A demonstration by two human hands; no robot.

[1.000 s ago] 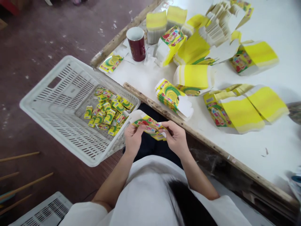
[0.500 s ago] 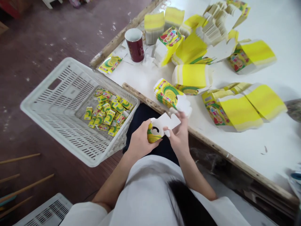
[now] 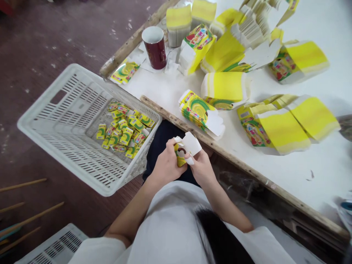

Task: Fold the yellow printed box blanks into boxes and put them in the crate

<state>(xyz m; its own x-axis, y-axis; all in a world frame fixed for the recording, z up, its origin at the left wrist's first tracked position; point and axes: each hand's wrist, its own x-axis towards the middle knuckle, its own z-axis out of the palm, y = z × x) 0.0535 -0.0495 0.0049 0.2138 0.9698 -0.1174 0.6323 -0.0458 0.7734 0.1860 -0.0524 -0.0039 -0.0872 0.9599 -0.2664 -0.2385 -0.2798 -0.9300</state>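
Both hands pinch a half-folded carton above the lap.

Bright, even daylight, soft shadows; the white table glares, edges warp and blur.

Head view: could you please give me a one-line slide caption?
Both hands, left and right, fold a small printed carton beside a white basket of finished ones.

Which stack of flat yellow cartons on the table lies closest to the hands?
The small green-swirl stack at the table's near wooden edge, just above both hands. The other stacks, such as the big yellow fan, lie farther off.
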